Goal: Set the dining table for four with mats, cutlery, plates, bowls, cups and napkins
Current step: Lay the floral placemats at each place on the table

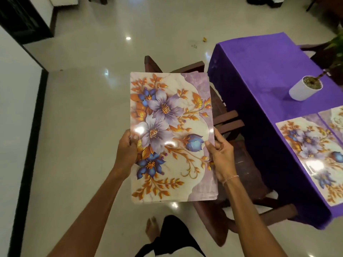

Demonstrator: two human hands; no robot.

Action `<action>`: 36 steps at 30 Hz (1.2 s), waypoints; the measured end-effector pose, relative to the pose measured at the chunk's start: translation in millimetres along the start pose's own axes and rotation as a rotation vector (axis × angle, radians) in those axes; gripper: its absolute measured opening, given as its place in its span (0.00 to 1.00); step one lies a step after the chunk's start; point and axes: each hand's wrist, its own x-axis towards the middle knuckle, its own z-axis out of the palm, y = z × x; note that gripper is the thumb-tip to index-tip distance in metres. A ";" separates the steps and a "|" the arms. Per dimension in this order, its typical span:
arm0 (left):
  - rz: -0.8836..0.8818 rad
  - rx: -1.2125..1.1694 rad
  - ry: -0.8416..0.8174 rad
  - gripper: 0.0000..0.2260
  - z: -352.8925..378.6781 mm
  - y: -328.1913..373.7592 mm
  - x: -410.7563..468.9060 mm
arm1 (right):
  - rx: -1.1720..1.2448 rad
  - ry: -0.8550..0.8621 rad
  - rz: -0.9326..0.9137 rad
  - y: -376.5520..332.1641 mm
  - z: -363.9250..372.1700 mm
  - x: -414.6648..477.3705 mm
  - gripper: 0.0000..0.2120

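A glossy floral place mat (172, 115), printed with purple and blue flowers and orange leaves, is held up over the floor in front of me. Its layered far and lower edges suggest more than one mat. My left hand (128, 147) grips its left edge, thumb on top. My right hand (219, 153) grips its right edge, thumb on the printed face. The dining table (259, 75), under a purple cloth, stands to the right. One matching mat (311, 154) lies flat on it near the front, and a second mat (334, 119) lies beside it at the frame's right edge.
A white pot (304, 89) with a plant stands on the table behind the laid mats. Dark wooden chairs (228, 119) stand along the table's left side, partly behind the held mat. Shiny pale floor tiles (83, 108) spread to the left. My bare foot (152, 229) shows below.
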 end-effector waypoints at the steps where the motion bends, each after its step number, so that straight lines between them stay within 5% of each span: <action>1: 0.000 -0.003 -0.010 0.09 -2.8 -0.2 8.1 | -0.001 0.008 0.008 0.6 5.0 1.8 0.23; 24: 0.027 0.035 -0.309 0.08 44.7 109.5 389.8 | 0.085 0.438 -0.020 -51.0 125.0 301.1 0.18; 36: 0.042 0.197 -0.658 0.09 133.0 138.9 584.2 | 0.187 0.789 -0.006 -43.8 152.0 427.1 0.23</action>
